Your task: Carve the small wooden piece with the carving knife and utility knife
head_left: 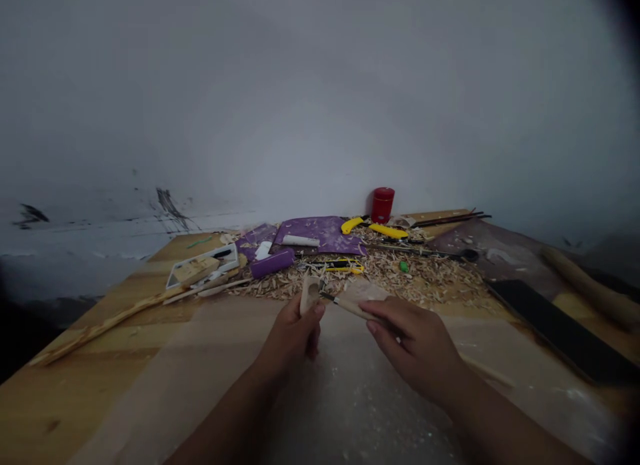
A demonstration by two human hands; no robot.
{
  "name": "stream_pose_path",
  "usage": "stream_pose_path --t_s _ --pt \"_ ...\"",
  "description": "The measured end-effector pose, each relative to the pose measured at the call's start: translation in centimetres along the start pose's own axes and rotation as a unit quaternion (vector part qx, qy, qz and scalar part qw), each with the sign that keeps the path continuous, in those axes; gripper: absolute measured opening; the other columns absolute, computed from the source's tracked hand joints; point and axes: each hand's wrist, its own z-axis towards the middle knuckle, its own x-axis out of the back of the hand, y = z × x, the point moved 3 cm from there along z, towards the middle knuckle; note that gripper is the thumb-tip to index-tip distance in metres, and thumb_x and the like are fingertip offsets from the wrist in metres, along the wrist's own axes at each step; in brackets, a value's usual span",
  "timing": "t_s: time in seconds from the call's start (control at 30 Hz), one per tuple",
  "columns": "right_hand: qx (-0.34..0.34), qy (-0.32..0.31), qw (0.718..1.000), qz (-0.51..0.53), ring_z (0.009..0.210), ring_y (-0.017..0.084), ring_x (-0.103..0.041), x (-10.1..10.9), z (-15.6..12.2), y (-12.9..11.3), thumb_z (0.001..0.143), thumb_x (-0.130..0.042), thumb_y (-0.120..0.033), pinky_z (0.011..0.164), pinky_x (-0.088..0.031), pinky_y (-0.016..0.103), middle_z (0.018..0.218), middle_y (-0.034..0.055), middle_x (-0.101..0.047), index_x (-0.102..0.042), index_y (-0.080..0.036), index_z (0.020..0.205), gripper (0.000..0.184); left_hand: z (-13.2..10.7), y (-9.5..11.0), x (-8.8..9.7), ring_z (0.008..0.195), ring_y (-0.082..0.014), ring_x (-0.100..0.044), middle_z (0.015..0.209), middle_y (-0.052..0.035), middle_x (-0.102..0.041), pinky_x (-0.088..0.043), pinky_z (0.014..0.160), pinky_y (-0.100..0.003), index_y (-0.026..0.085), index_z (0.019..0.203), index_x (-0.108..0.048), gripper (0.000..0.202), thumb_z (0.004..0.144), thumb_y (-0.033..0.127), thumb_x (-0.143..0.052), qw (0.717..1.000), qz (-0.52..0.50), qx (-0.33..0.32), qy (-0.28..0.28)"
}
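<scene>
My left hand is closed round a small pale piece of wood, its upper end rising above the thumb. In my right hand is a carving knife with a light handle, gripped between thumb and fingers. Its dark, short blade points left and lies close to the wood; whether the two touch I cannot tell. Beneath both hands a translucent sheet covers the front of the wooden table. A heap of wood shavings spreads just beyond my hands.
Yellow utility knives, a purple sheet, a purple roll and a red canister stand or lie near the wall. At left are a white tray and a long stick. A dark flat board lies at right.
</scene>
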Motion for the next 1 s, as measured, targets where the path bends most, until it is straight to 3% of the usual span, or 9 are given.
stream_pose_path --t_s 0.13,0.27,0.53,0.73,0.83,1.0 --pt "-0.016 0.011 1.0 -0.015 0.081 0.016 -0.063 -0.3 0.0 0.8 0.082 -0.05 -0.024 0.07 -0.049 0.026 0.093 0.0047 -0.067 -0.06 -0.021 0.102 0.023 0.2 0.0 0.3 0.037 -0.0068 -0.045 0.053 0.0061 -0.049 -0.037 0.039 -0.02 0.016 0.078 -0.049 0.024 0.076 0.04 -0.05 0.998 -0.058 0.0 0.002" --pt "-0.024 0.018 0.999 -0.012 0.08 0.016 -0.063 -0.5 0.1 1.2 0.082 -0.051 -0.028 0.07 -0.05 0.026 0.092 0.0047 -0.068 -0.06 -0.02 0.101 0.022 -0.1 0.5 0.0 0.034 -0.0061 -0.039 0.051 0.0077 -0.046 -0.037 0.036 -0.02 0.018 0.083 -0.047 0.025 0.08 0.042 -0.044 0.993 -0.108 -0.011 -0.036" --pt "0.013 -0.019 1.0 -0.012 0.073 0.014 -0.06 -0.7 0.1 0.9 0.085 -0.046 -0.022 0.064 -0.046 0.025 0.082 0.0046 -0.064 -0.057 -0.019 0.105 0.023 -0.3 1.1 -0.1 0.029 -0.0059 -0.036 0.046 0.0119 -0.044 -0.03 0.031 -0.015 0.024 0.097 -0.038 0.023 0.078 0.028 -0.049 1.0 -0.001 -0.011 -0.029" --pt "0.026 -0.056 0.998 -0.029 0.072 0.014 -0.057 -1.1 -0.1 0.5 0.086 -0.043 -0.018 0.064 -0.043 0.025 0.081 0.0045 -0.061 -0.055 -0.02 0.109 0.026 0.0 0.9 0.2 0.031 -0.0054 -0.036 0.04 0.0114 -0.039 -0.029 0.032 -0.015 0.018 0.086 -0.046 0.012 0.077 0.025 -0.047 0.996 0.083 -0.018 0.003" --pt "0.043 -0.054 0.996 -0.054 0.063 0.014 -0.052 -1.2 -0.2 0.2 0.086 -0.043 -0.018 0.057 -0.04 0.025 0.071 0.0028 -0.055 -0.056 -0.021 0.11 0.027 0.0 0.8 0.0 0.031 -0.0057 -0.035 0.04 0.0115 -0.038 -0.029 0.032 -0.015 0.018 0.089 -0.047 0.014 0.077 0.026 -0.045 0.996 0.092 -0.021 0.007" --pt "0.068 -0.044 0.992 -0.098 0.063 0.015 -0.048 -1.6 -0.5 -0.1 0.083 -0.046 -0.014 0.056 -0.036 0.025 0.071 0.0031 -0.052 -0.057 -0.02 0.111 0.03 0.1 0.5 -0.2 0.03 -0.0052 -0.033 0.042 0.0108 -0.04 -0.028 0.03 -0.014 0.018 0.086 -0.046 0.013 0.077 0.027 -0.046 0.993 0.114 -0.014 0.015"
